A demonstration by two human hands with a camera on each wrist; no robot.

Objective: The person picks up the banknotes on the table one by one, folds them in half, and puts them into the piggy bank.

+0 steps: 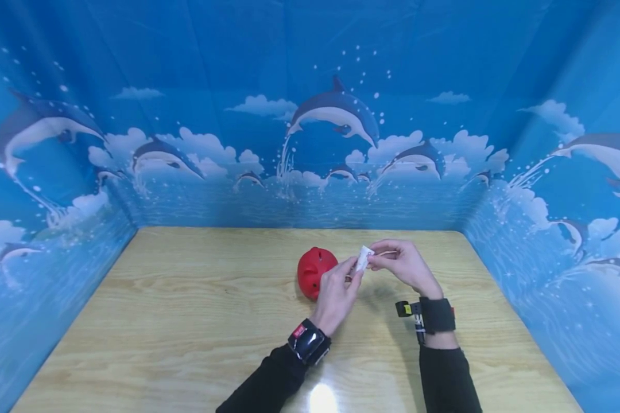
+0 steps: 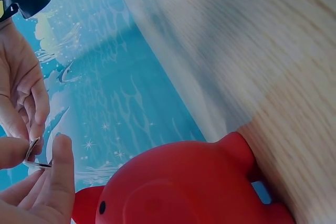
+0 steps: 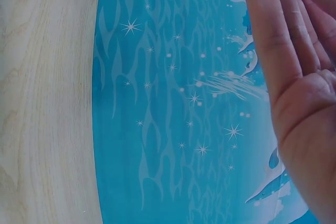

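Observation:
A small white piece of paper [image 1: 363, 258] with faint printing is held up between both hands above the table. My left hand [image 1: 336, 292] pinches its near end between thumb and fingers. The far edge is pinched by my right hand [image 1: 405, 267], fingers bent inward. In the left wrist view the paper [image 2: 39, 165] appears edge-on and bent. Just left of the hands stands a red piggy bank [image 1: 311, 268], its coin slot facing up; the left hand partly covers it. The right wrist view shows my right hand [image 3: 302, 87] but not the paper.
The light wood table [image 1: 186, 321] extends under both arms. A blue curtain [image 1: 212, 195] printed with dolphins and clouds encloses the back and sides. Each wrist wears a strapped device, such as the black one [image 1: 436, 315] on the right.

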